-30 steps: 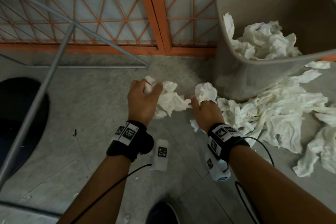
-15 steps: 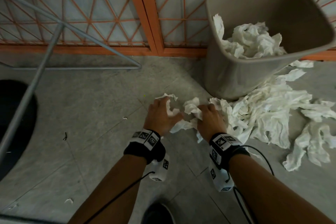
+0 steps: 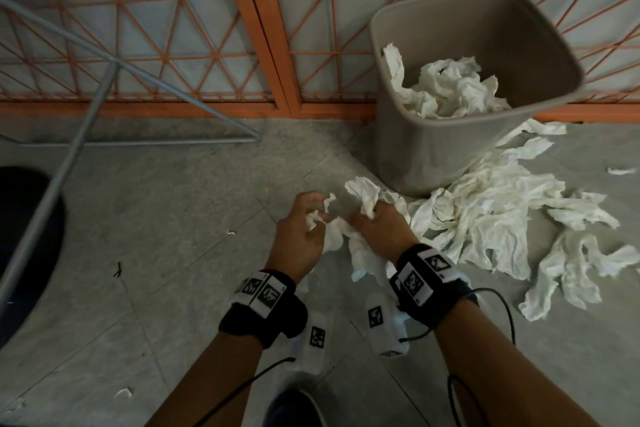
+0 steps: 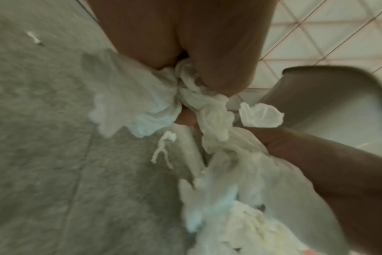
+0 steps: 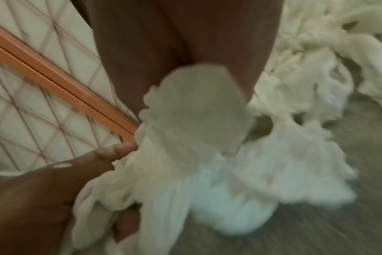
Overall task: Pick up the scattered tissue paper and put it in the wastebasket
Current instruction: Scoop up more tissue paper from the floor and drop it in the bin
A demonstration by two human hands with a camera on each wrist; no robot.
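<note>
Your fingers point(image 3: 313, 199) are curled into crumpled tissue paper point(image 3: 360, 246): your left hand point(image 3: 298, 236) grips one bunch, your right hand point(image 3: 382, 229) clutches another, both just above the floor point(image 3: 156, 218). Beyond your right hand, more scattered tissue point(image 3: 498, 218) sprawls across the floor up to the wastebasket point(image 3: 433, 149), touching its base. The beige wastebasket stands against the orange lattice panel point(image 3: 263, 28), already partly filled with tissue.
</note>
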